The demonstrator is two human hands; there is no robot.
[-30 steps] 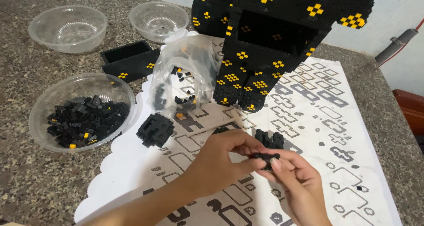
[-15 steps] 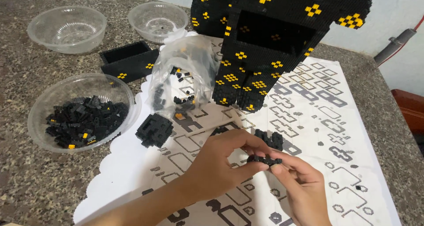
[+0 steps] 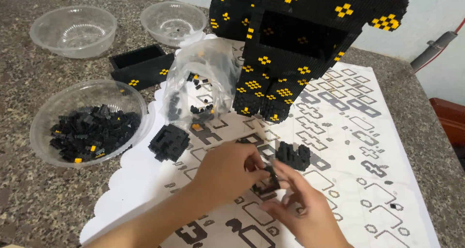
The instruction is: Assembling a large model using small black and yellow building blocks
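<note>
A home hobby spot: speckled granite counter [image 3: 29, 199], plastic bowls [image 3: 72, 30], brick model [image 3: 300, 39].

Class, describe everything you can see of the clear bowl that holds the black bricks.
The clear plastic bowl is round, shallow and see-through, with a thin rim. It stands upright on the speckled stone counter, left of the white instruction sheet, whose scalloped edge meets its rim. A heap of small black bricks, a few yellow, lies inside. Neither hand touches it.

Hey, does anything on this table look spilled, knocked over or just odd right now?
Nothing looks spilled. The black bricks sit inside the clear bowl and the plastic bag. A few loose bits lie on the instruction sheet, looking placed, not scattered. Both hands, left hand and right hand, pinch a small black piece.
</note>
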